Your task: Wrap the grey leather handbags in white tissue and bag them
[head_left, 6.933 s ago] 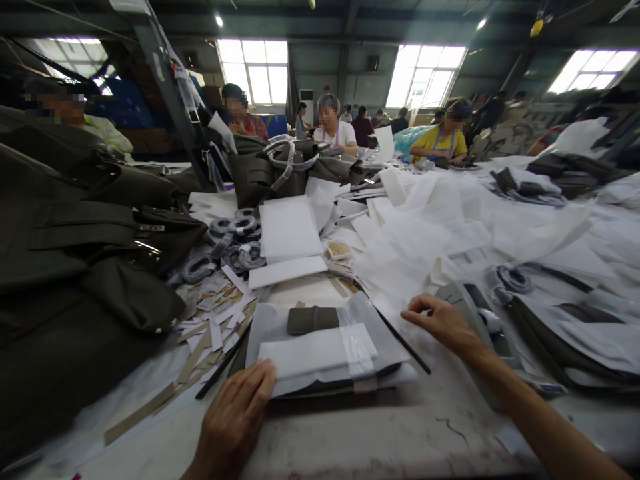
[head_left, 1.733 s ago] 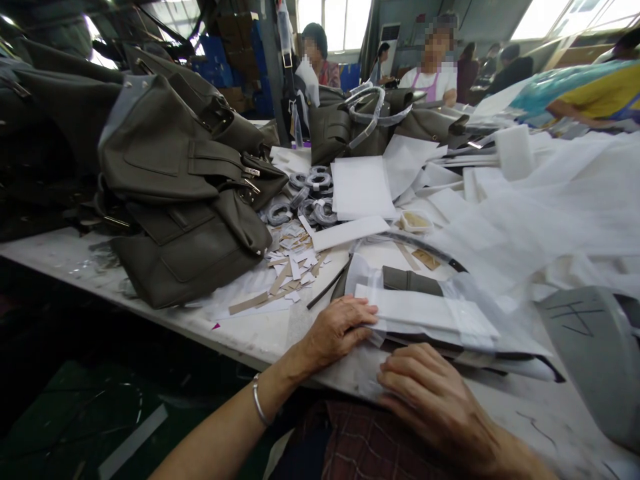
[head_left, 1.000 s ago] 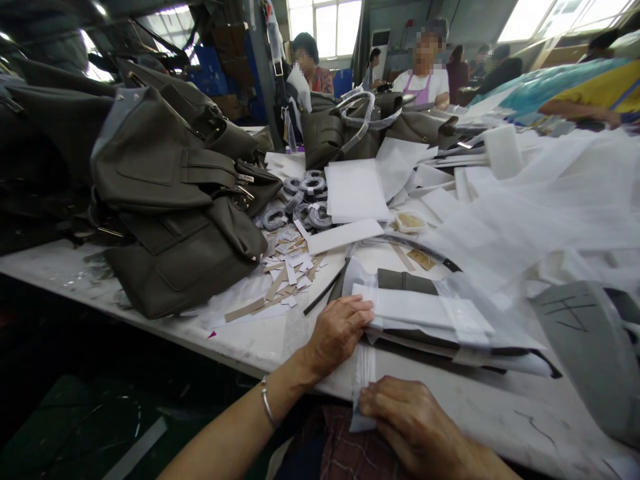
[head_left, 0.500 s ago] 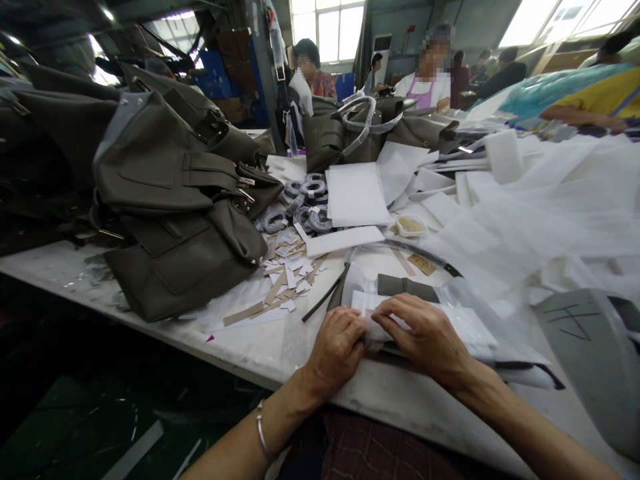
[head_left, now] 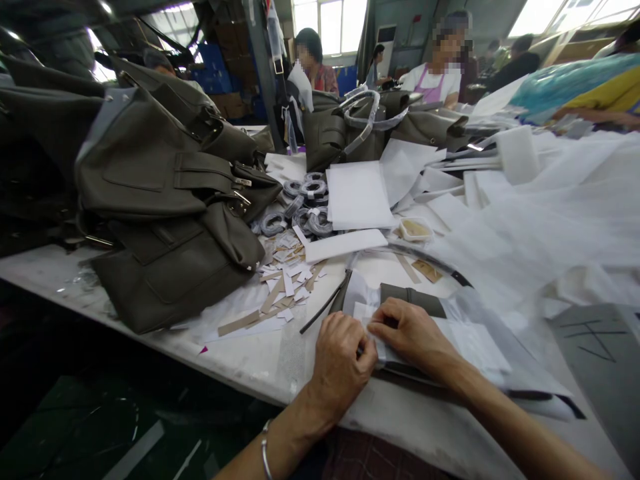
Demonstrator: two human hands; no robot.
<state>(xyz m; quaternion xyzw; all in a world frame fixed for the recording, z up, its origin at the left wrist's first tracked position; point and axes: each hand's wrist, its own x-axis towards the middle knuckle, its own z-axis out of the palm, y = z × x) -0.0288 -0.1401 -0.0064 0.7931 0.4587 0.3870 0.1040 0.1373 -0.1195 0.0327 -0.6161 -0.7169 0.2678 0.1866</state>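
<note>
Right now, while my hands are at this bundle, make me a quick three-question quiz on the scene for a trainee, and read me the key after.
1. True or false: the left hand and the right hand are close together at the bundle.

2. Where is the bracelet?
A) on the right wrist
B) on the left wrist
C) on the table

3. Fill the gap: seen from the person's place, the big pile of bags lies to the ____ of the scraps.

Key: 1. True. 2. B. 3. Left.
</note>
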